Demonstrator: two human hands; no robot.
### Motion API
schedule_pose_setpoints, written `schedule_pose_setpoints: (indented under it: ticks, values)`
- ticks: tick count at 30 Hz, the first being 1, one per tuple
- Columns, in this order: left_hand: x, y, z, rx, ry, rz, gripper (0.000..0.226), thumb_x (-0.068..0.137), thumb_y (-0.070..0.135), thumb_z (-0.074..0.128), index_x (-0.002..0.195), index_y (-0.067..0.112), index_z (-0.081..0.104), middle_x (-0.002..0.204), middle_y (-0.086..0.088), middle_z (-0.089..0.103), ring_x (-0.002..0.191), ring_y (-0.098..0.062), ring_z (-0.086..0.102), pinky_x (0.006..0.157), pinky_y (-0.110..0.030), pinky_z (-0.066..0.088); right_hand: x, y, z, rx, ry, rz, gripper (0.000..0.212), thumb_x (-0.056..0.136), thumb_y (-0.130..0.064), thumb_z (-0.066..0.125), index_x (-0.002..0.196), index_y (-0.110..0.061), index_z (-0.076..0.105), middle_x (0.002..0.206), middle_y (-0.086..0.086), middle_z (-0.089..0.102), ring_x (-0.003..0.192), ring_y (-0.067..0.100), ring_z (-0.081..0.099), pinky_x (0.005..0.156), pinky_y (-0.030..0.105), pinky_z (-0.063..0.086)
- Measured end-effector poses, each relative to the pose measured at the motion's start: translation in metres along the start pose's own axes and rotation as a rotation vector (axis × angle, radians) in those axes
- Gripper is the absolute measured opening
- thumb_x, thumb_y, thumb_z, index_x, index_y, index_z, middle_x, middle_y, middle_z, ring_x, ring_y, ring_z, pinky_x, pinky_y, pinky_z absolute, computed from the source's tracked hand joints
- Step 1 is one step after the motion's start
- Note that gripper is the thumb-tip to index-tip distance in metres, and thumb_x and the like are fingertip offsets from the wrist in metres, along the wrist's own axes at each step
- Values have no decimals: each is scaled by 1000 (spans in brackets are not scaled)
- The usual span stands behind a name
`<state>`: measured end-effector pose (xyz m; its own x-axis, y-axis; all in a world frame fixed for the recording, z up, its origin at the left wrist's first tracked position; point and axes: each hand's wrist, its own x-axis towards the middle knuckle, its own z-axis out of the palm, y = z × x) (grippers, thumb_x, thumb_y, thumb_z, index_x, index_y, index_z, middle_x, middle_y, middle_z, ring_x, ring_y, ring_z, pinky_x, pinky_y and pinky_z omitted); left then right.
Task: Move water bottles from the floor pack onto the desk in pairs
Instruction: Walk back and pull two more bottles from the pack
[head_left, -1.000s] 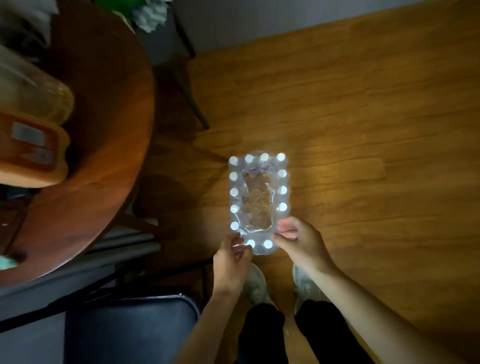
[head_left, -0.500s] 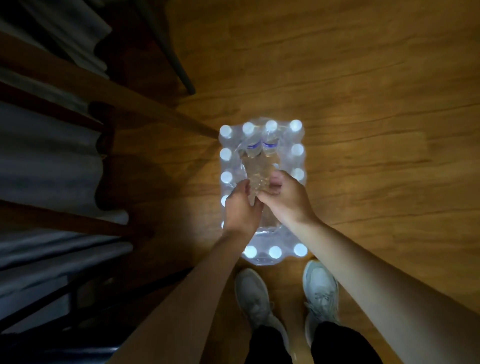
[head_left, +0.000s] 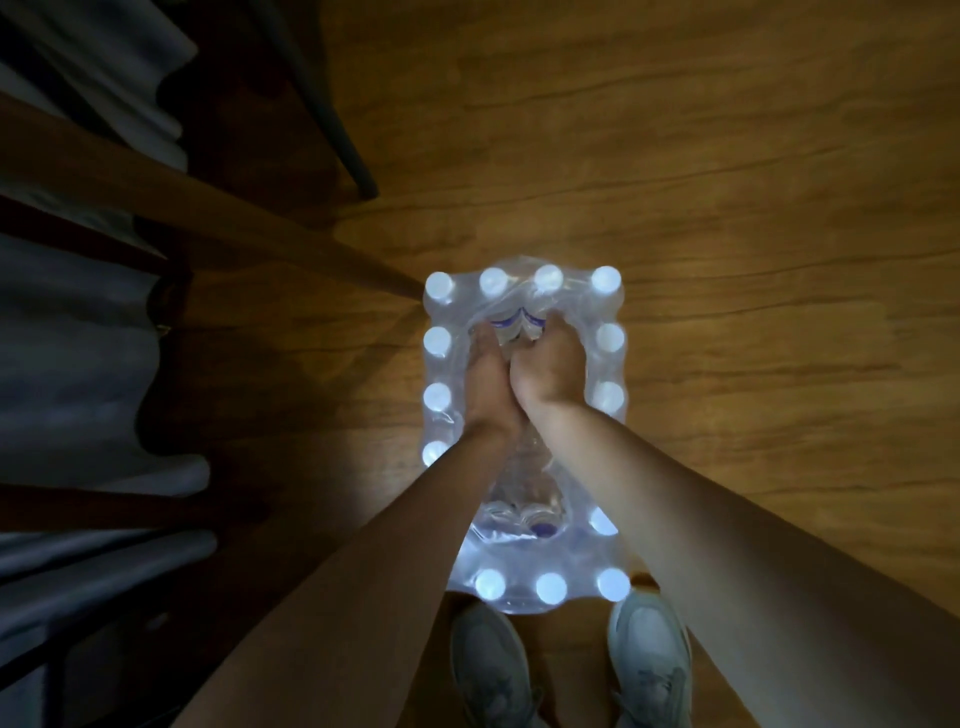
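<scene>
The pack (head_left: 524, 441) of water bottles sits on the wood floor (head_left: 727, 208) at the middle of the view, its white caps ringing a torn opening in the plastic wrap. Both hands are down inside that opening, side by side and touching, toward the pack's 12 o'clock end. The left hand (head_left: 485, 379) reaches along a bottle (head_left: 506, 330) with a blue label; the right hand (head_left: 550, 366) curls over the neighbouring bottle (head_left: 535, 327). Whether either hand has truly closed round its bottle I cannot tell, since the fingertips are hidden in the wrap. Two grey shoes (head_left: 493, 670) stand at 6 o'clock, toes just beside the pack. A wooden leg (head_left: 234, 218) slants in from 10 o'clock, and a dark metal leg (head_left: 332, 114) stands at 11 o'clock.
</scene>
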<state>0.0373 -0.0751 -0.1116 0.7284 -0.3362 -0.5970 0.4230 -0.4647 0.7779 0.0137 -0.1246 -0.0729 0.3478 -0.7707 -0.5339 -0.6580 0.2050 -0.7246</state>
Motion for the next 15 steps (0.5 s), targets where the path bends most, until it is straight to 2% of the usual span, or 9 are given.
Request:
schedule_pose_setpoints:
  ticks: [2,4,6,8,10,12,13,15]
  values:
    - [10,1,3,-71,20,-36,39,104,37,34,112,16,66,101,-1,74,102,-16,66,88,-27,50,13,4,6,-2,16,46,29,85,-11,53,113,-5,60,112,14,65,106,29,61,85,29,45]
    - [16,1,4,-6,93,-37,38,104,34,34,123,13,60,113,-3,67,113,-19,59,95,-31,46,21,9,14,9,46,89,34,84,-10,51,117,-13,59,112,10,65,106,28,61,89,29,46]
    - [19,1,6,29,102,-32,37,104,25,35,132,6,51,118,-8,60,112,-24,55,96,-32,44,25,16,23,95,74,105,39,82,-10,46,118,-22,54,109,7,65,102,28,62,92,37,50]
    - [24,-3,5,28,92,-6,34,100,12,45,132,4,48,126,-15,57,117,-31,55,98,-35,45,27,20,29,226,82,150,52,82,-9,42,129,-29,46,113,5,64,104,25,61,95,41,50]
    - [24,0,5,-70,42,-2,26,93,5,55,116,15,61,112,-10,64,106,-27,63,93,-37,50,25,22,30,392,84,194,55,84,-3,41,133,-26,44,109,4,65,102,22,63,94,36,50]
    - [22,3,6,-293,20,-69,24,89,-1,55,89,21,66,90,-11,71,86,-27,71,83,-40,58,25,24,28,576,83,192,43,83,6,42,119,-17,50,95,8,65,89,21,65,83,31,52]
    - [21,5,7,-423,-7,-110,23,90,-3,52,88,16,65,81,-12,71,77,-25,71,75,-36,59,25,24,27,666,74,193,40,83,10,41,113,-14,51,89,8,63,84,21,65,79,29,52]
    - [23,11,7,-554,-57,-191,20,96,-2,43,100,5,61,74,-10,69,67,-20,70,63,-27,58,26,22,26,817,47,219,38,82,15,41,108,-10,52,79,4,62,78,21,63,76,31,52]
